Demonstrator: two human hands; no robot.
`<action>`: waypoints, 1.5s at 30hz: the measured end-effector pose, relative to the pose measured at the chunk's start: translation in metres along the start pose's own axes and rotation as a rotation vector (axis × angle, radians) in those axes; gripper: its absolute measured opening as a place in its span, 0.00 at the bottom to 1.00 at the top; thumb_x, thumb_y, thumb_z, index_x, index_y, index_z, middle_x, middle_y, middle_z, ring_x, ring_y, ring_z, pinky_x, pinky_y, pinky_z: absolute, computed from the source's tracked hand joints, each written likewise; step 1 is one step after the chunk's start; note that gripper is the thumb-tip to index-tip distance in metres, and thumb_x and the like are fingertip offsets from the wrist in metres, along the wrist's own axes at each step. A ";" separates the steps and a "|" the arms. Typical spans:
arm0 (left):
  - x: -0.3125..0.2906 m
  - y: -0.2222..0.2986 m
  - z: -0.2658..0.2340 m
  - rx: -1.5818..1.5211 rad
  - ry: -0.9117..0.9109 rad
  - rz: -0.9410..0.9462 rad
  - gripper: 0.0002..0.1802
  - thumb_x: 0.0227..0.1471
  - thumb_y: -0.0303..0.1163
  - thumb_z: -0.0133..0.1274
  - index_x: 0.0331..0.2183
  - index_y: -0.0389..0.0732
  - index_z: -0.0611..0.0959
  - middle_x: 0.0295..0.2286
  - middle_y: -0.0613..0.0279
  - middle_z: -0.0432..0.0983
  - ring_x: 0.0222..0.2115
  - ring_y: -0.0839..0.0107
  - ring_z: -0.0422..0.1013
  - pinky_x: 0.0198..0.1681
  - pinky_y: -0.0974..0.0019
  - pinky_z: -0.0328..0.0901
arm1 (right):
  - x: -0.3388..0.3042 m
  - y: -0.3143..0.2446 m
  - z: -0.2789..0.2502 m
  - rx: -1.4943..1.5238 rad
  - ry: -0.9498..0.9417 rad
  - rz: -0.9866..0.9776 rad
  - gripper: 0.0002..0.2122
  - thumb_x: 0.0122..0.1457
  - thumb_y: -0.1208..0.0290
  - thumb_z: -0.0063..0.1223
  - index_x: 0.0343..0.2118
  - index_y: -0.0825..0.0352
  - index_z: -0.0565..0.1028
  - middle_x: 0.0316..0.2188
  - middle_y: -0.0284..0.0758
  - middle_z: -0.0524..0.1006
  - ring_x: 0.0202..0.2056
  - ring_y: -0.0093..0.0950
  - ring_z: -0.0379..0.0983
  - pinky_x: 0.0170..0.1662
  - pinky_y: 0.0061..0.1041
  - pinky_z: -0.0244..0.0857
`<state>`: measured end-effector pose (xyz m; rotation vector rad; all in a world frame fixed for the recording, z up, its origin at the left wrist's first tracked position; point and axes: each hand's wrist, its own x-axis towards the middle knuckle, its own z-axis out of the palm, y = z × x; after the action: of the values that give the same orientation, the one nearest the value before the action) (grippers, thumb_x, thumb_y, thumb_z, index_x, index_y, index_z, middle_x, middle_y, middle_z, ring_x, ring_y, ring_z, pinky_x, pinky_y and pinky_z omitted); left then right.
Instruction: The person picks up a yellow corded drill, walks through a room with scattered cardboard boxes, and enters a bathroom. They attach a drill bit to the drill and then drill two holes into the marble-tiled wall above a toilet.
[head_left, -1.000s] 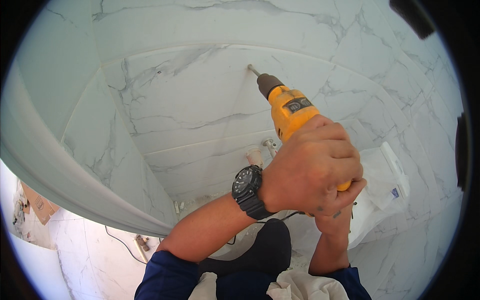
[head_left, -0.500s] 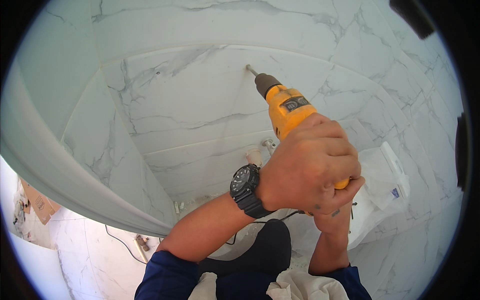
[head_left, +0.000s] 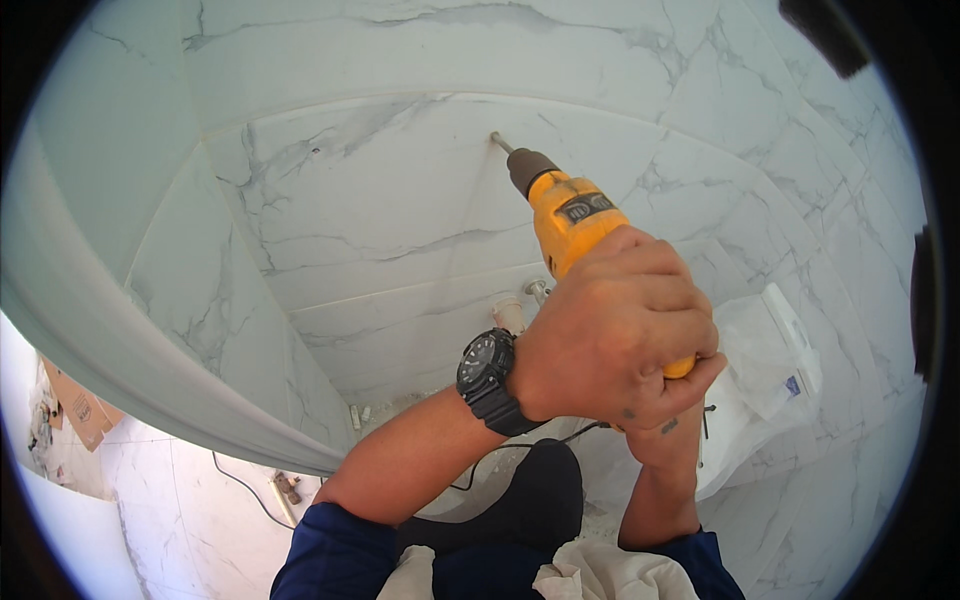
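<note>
A yellow power drill with a dark chuck points up and to the left. The tip of its bit meets a white marble-patterned wall tile, and a dusty streak runs down the tile below that spot. My left hand, a black watch on its wrist, is closed over the drill's rear body. Behind and below it, my right hand is closed around the back of the drill; most of its fingers are hidden. A black cord trails from under my hands.
Low on the wall, a metal fitting sits beside a pale pipe end. A translucent plastic bag lies to the right. A curved pale edge rises at left; beyond it are a cardboard box and another cable on the floor.
The drill and both hands have shifted very slightly to the left. The bit stays at the same spot on the tile, and both hands keep their grip.
</note>
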<state>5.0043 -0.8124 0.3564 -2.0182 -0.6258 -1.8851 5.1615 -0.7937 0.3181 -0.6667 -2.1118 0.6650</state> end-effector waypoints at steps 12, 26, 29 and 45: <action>0.000 0.000 -0.001 -0.008 0.021 0.011 0.09 0.35 0.28 0.68 0.21 0.49 0.82 0.24 0.73 0.79 0.30 0.69 0.75 0.35 0.63 0.66 | 0.002 0.000 0.004 0.094 0.058 -0.010 0.14 0.48 0.72 0.67 0.36 0.70 0.75 0.31 0.35 0.78 0.33 0.25 0.75 0.33 0.28 0.67; -0.001 -0.001 -0.002 0.006 0.020 0.024 0.09 0.35 0.28 0.67 0.21 0.49 0.82 0.24 0.73 0.79 0.30 0.69 0.76 0.35 0.62 0.67 | 0.002 -0.007 0.001 0.085 -0.025 0.031 0.27 0.57 0.65 0.60 0.60 0.66 0.67 0.57 0.39 0.70 0.59 0.34 0.67 0.58 0.33 0.63; -0.001 0.000 -0.002 0.002 0.019 0.018 0.09 0.35 0.28 0.67 0.21 0.49 0.82 0.24 0.73 0.79 0.30 0.69 0.76 0.35 0.62 0.67 | 0.003 -0.009 0.005 0.116 0.108 0.032 0.17 0.51 0.70 0.64 0.43 0.68 0.73 0.39 0.36 0.75 0.41 0.28 0.72 0.41 0.30 0.65; -0.001 -0.003 -0.005 -0.002 0.010 0.004 0.08 0.36 0.28 0.67 0.20 0.48 0.82 0.24 0.73 0.79 0.29 0.68 0.76 0.34 0.63 0.66 | 0.008 -0.014 0.010 0.109 0.196 -0.044 0.11 0.48 0.72 0.67 0.28 0.71 0.74 0.24 0.34 0.77 0.28 0.20 0.71 0.27 0.27 0.65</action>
<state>4.9984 -0.8120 0.3558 -2.0086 -0.6169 -1.8933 5.1461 -0.8014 0.3262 -0.5984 -1.8905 0.6581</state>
